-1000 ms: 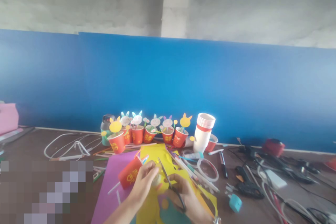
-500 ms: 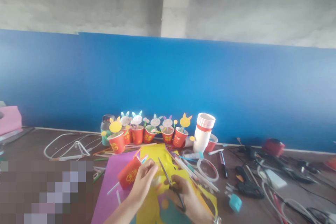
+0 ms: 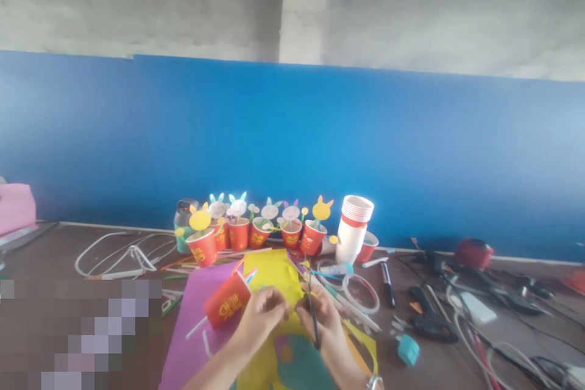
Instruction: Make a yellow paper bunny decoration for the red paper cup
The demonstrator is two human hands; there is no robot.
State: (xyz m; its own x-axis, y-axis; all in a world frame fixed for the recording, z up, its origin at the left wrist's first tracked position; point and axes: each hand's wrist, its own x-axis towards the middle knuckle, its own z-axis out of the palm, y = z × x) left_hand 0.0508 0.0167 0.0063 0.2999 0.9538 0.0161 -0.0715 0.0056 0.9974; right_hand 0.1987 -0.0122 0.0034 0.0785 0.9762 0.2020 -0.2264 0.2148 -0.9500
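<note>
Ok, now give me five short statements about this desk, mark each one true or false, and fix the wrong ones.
1. The right hand holds the scissors. True.
2. The red cup next to the left hand stands upright. False: that cup is tipped over.
3. Paper faces with pointed ears rise from a row of red cups. True.
4. The stack of white cups is to the left of that row. False: the stack is to its right.
5. The panel behind the desk is green. False: the panel is blue.
</note>
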